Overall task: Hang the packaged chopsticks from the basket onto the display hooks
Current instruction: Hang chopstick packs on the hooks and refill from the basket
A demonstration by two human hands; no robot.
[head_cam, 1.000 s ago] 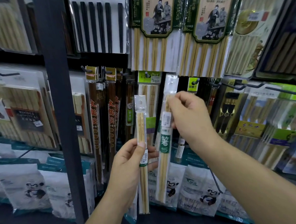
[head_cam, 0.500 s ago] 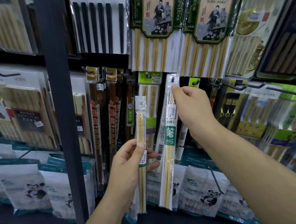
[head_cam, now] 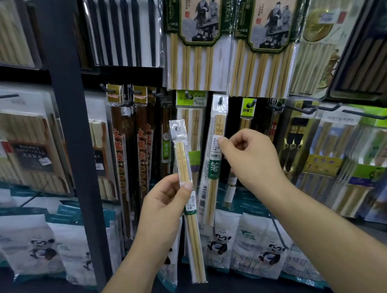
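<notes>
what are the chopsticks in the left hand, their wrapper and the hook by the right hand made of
Chopsticks: pale, matte, likely bamboo or light wood. Wrapper: clear glossy plastic film; it shows glare and the sticks through it. Hook through the hung pack: dark, probably coated metal, too small to confirm.

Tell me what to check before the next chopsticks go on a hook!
1. Hung pack sits on its hook: ok.
2. Right hand is clear of the hung pack: not ok, it touches the pack.
3. Left hand grips the next pack firmly: ok.
4. Next pack's hang hole is on top and uncovered: ok.
5. Room on that hook for another pack: cannot tell.
</notes>
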